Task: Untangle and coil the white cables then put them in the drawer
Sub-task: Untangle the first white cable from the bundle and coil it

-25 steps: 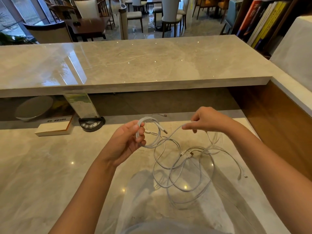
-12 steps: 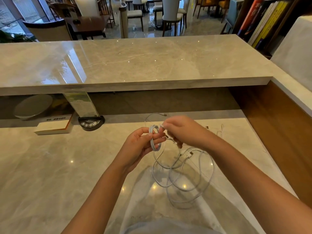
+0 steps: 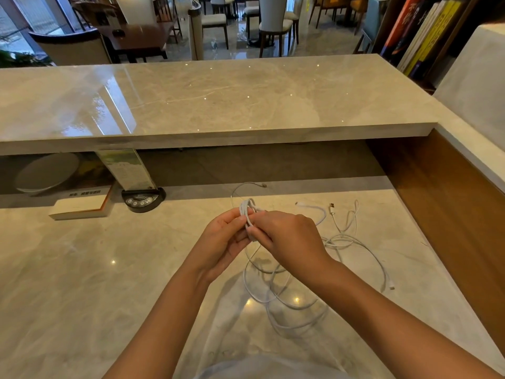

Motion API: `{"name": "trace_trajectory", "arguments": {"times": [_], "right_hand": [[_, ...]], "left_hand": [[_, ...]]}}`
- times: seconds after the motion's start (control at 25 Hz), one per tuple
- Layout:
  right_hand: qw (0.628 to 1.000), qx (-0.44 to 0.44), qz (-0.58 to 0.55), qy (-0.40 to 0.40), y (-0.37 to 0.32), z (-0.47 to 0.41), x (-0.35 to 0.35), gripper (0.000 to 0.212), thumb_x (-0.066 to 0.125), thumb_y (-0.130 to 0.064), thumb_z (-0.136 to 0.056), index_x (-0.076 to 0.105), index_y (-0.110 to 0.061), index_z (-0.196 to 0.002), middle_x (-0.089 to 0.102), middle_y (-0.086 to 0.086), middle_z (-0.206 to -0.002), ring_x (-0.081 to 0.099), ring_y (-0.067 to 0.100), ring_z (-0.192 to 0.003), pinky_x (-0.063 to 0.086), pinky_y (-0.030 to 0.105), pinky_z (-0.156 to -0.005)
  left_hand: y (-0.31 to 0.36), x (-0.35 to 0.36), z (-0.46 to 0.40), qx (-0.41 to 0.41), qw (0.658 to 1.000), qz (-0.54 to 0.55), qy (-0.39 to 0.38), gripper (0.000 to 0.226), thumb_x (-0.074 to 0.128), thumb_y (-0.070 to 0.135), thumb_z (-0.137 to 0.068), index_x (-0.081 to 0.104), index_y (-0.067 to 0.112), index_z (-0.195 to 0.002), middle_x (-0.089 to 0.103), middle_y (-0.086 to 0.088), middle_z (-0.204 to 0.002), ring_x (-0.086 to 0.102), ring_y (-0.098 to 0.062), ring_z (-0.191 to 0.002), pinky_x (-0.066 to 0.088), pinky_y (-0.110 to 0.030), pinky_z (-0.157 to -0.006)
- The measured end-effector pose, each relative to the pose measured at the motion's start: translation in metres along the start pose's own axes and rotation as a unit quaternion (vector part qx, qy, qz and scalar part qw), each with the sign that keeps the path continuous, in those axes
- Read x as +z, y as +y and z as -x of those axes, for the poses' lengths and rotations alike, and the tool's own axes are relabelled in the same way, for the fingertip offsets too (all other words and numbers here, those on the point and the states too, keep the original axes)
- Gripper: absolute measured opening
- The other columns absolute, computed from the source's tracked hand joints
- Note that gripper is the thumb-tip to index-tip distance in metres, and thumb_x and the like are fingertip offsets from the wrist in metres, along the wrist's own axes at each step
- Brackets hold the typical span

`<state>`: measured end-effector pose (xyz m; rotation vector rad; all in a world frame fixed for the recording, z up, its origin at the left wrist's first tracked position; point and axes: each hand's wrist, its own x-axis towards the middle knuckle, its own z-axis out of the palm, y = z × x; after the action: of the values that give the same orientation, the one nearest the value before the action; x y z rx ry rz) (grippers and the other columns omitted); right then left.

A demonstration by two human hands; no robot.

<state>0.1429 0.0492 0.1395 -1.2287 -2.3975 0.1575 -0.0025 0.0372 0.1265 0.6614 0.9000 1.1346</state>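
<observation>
Polished beige marble makes the lower desk (image 3: 82, 283) where I work, and a higher marble counter (image 3: 218, 105) stands behind it, with dining chairs and a row of books further back. I see no open container here; the drawer is not in my view, so I cannot say anything about it. Under the counter, at the left, lie one closed book (image 3: 82, 205), one grey round dish (image 3: 46, 173), and one black round base with buttons (image 3: 142, 199) that carries an upright printed card (image 3: 127, 169). My two hands meet over the middle of the desk. The left hand (image 3: 222, 242) pinches a small coil of white cable (image 3: 247, 212) between thumb and fingers, and the right hand (image 3: 287, 239) closes its fingertips on the same coil from the other side, so both hands hold it. The coil stands up between the two thumbs, only its top part shows. From it the loose white cables (image 3: 287, 302) hang down and lie in several tangled loops on the desk, below and to the right of my hands. I cannot count exactly how many cables there are, but I can count at least four free plug ends, one of them a USB plug (image 3: 331, 205) right of the hands.
</observation>
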Motion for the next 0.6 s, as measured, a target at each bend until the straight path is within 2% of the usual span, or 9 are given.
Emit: {"name": "trace_trajectory", "arguments": {"times": [0.08,0.12,0.24,0.32,0.4,0.44,0.52,0.56,0.6], "right_hand": [[0.998,-0.018,0.027,0.056,0.004,0.005,0.007,0.035,0.041,-0.038,-0.089,0.063,-0.016,-0.074,0.058,-0.001,-0.060,0.054,0.019,-0.045,0.039,0.026,-0.038],[0.998,-0.033,0.019,0.054,0.007,0.010,0.010,0.033,0.041,-0.035,-0.089,0.061,-0.015,-0.073,0.056,0.000,-0.061,0.053,0.018,-0.047,0.038,0.025,-0.038],[0.998,-0.061,0.012,0.019,0.029,0.026,0.015,0.026,0.044,-0.028,-0.089,0.062,-0.012,-0.080,0.057,0.004,-0.077,0.053,0.020,-0.069,0.042,0.029,-0.053],[0.999,-0.008,0.032,-0.004,0.044,0.031,0.012,0.020,0.049,-0.028,-0.088,0.065,-0.016,-0.084,0.058,0.002,-0.077,0.053,0.020,-0.073,0.037,0.028,-0.060],[0.988,0.135,-0.054,-0.055,0.054,0.031,0.008,0.015,0.055,-0.023,-0.087,0.070,-0.018,-0.088,0.064,-0.004,-0.075,0.059,0.015,-0.071,0.037,0.023,-0.060],[0.954,0.229,-0.179,-0.072,0.057,0.028,0.006,0.015,0.057,-0.019,-0.085,0.071,-0.017,-0.087,0.066,-0.005,-0.075,0.061,0.011,-0.068,0.040,0.020,-0.059],[0.815,0.380,-0.436,-0.035,0.058,0.022,0.001,0.012,0.059,-0.010,-0.083,0.070,-0.009,-0.084,0.070,0.004,-0.079,0.058,0.011,-0.056,0.043,0.020,-0.056],[0.773,0.414,-0.480,0.007,0.059,0.019,0.000,0.008,0.061,-0.007,-0.082,0.067,-0.009,-0.087,0.071,0.011,-0.081,0.054,0.012,-0.051,0.042,0.022,-0.051],[0.749,0.438,-0.496,0.039,0.061,0.016,-0.001,0.015,0.064,-0.004,-0.080,0.061,-0.012,-0.093,0.071,0.012,-0.079,0.050,0.011,-0.048,0.040,0.022,-0.047]], "left_hand": [[0.000,0.002,-0.003,0.032,0.998,0.050,0.038,0.023,0.041,0.005,-0.095,0.063,0.006,-0.091,0.070,-0.008,-0.078,0.069,-0.013,-0.076,0.058,-0.024,-0.073],[0.002,0.000,-0.004,0.052,0.994,0.081,0.048,0.021,0.040,0.004,-0.095,0.060,0.007,-0.087,0.066,-0.006,-0.072,0.067,-0.012,-0.070,0.058,-0.025,-0.073],[0.009,-0.012,-0.003,0.083,0.984,0.156,0.033,0.011,0.045,0.005,-0.087,0.054,0.010,-0.090,0.055,0.001,-0.063,0.057,-0.007,-0.058,0.057,-0.026,-0.076],[0.010,-0.017,0.000,0.072,0.982,0.173,0.012,0.012,0.054,0.008,-0.080,0.055,0.010,-0.092,0.055,0.001,-0.061,0.056,-0.006,-0.056,0.057,-0.027,-0.076],[0.006,-0.020,0.001,0.055,0.981,0.186,-0.022,0.030,0.074,0.012,-0.067,0.057,0.010,-0.092,0.055,0.001,-0.061,0.056,-0.006,-0.055,0.057,-0.027,-0.076],[0.002,-0.020,0.001,0.043,0.980,0.190,-0.040,0.040,0.081,0.013,-0.061,0.058,0.009,-0.092,0.054,0.001,-0.062,0.055,-0.007,-0.055,0.057,-0.027,-0.075],[-0.007,-0.018,0.000,0.014,0.978,0.195,-0.073,0.042,0.085,0.014,-0.059,0.060,0.008,-0.092,0.051,0.001,-0.063,0.051,-0.008,-0.054,0.056,-0.027,-0.070],[-0.012,-0.016,0.000,-0.001,0.977,0.196,-0.086,0.038,0.084,0.014,-0.060,0.063,0.008,-0.091,0.050,0.001,-0.063,0.050,-0.008,-0.053,0.056,-0.027,-0.069],[-0.015,-0.014,0.001,-0.015,0.976,0.193,-0.095,0.035,0.084,0.014,-0.060,0.065,0.008,-0.089,0.050,0.000,-0.062,0.050,-0.009,-0.053,0.056,-0.027,-0.068]]}}
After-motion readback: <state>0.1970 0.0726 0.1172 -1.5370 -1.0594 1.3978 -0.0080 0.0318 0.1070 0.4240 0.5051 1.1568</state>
